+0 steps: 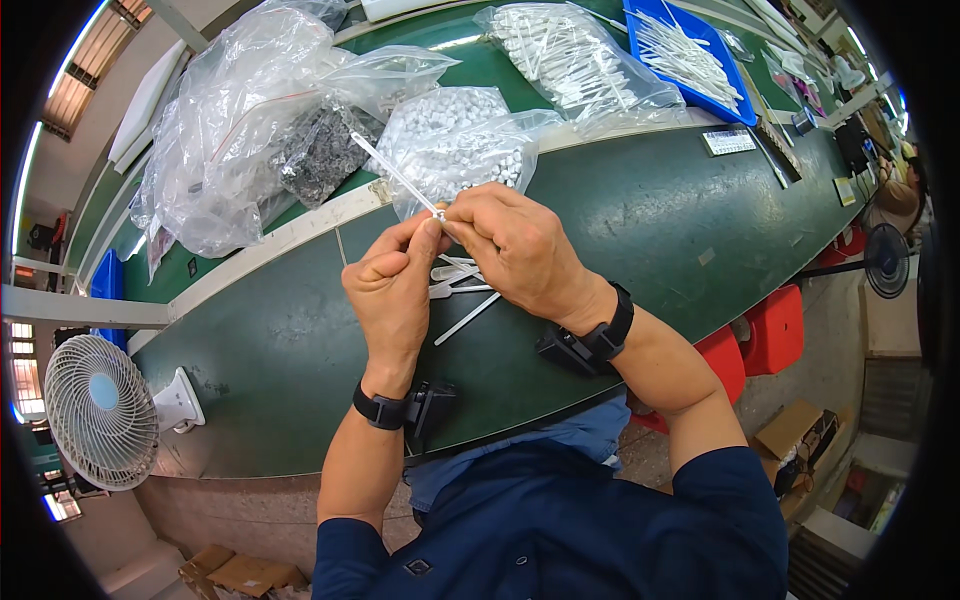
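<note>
My left hand [392, 285] is closed, its thumb and fingertips pinching the near end of a thin white plastic stick [398, 178]. The stick points up and to the left, away from me. Against it, my right hand [525, 245] is also closed, with thumb and finger pressed together at the same end. A small whitish bit shows between the fingertips, too small to name. Below the hands, several white plastic sticks [467, 319] lie loose on the green tabletop [640, 265], some with wider, translucent ends. My right hand partly hides them.
Beyond my hands lie a bag of small white pieces [455, 135], a bag of dark grey material [325, 150] and a bag of white sticks [575, 65]. More sticks fill a blue tray [738, 105]. A white fan [100, 410] stands left; red stools [775, 330] are at right.
</note>
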The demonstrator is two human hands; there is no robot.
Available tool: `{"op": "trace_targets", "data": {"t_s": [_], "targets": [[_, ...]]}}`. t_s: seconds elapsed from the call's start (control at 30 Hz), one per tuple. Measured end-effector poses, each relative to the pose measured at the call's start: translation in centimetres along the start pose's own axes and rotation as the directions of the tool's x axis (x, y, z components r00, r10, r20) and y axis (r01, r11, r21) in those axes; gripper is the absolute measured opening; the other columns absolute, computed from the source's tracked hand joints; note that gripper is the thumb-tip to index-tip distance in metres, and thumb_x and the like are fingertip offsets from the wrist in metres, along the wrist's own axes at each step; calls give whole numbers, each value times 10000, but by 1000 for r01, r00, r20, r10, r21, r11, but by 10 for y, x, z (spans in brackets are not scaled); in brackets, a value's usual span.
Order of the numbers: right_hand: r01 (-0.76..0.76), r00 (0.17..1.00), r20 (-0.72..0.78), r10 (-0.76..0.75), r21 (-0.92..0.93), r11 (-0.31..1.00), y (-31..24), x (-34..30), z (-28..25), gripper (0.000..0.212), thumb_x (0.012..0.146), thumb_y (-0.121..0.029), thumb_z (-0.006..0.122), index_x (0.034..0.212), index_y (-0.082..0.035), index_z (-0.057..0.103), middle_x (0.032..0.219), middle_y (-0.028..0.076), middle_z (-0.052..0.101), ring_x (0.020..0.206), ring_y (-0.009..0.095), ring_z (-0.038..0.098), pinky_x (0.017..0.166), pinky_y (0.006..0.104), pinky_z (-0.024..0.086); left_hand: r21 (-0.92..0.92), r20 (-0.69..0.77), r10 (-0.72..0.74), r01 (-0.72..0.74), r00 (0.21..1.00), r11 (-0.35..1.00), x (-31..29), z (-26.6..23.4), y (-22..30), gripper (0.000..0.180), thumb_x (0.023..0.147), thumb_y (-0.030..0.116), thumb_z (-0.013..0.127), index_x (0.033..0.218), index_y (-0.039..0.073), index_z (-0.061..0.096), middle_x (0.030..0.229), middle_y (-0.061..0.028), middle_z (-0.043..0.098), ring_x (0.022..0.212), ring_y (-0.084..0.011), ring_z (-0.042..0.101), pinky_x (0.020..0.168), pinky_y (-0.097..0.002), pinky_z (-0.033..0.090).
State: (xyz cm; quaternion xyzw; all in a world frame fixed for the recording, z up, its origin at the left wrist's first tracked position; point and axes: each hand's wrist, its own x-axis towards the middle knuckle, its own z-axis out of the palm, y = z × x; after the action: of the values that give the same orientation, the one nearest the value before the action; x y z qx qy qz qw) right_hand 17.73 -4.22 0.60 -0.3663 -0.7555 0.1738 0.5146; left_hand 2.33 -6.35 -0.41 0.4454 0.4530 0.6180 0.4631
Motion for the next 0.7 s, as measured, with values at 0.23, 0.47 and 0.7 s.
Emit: {"op": "trace_targets", "data": {"t_s": [0.23, 0.47, 0.7], "targets": [[17, 1000, 26, -17, -13, 1000, 1, 0, 0, 76, 887, 0, 706, 955, 7, 672, 934, 157, 696, 844, 301, 693, 721, 357, 563, 59, 37, 40, -42, 999, 997, 2, -5, -2, 123, 950, 22, 705, 969, -86, 761, 1021, -98, 757, 820, -82, 669, 743, -203, 533], [-154, 986, 84, 144, 133, 979, -3, 2, -5, 113, 909, -58, 718, 989, 20, 702, 905, 139, 725, 766, 195, 694, 695, 308, 539, 29, 41, 13, -15, 999, 999, 3, -6, 0, 121, 950, 29, 708, 970, -75, 765, 1013, -94, 759, 811, -80, 664, 734, -200, 529], [-472, 873, 230, 430, 176, 864, -8, 10, -20, 210, 945, -150, 697, 1049, 31, 719, 729, 83, 726, 695, 57, 614, 640, 254, 489, 94, 63, 3, -9, 998, 996, 1, -5, 6, 125, 954, 42, 709, 970, -66, 769, 990, -85, 762, 798, -73, 662, 721, -195, 525]]}}
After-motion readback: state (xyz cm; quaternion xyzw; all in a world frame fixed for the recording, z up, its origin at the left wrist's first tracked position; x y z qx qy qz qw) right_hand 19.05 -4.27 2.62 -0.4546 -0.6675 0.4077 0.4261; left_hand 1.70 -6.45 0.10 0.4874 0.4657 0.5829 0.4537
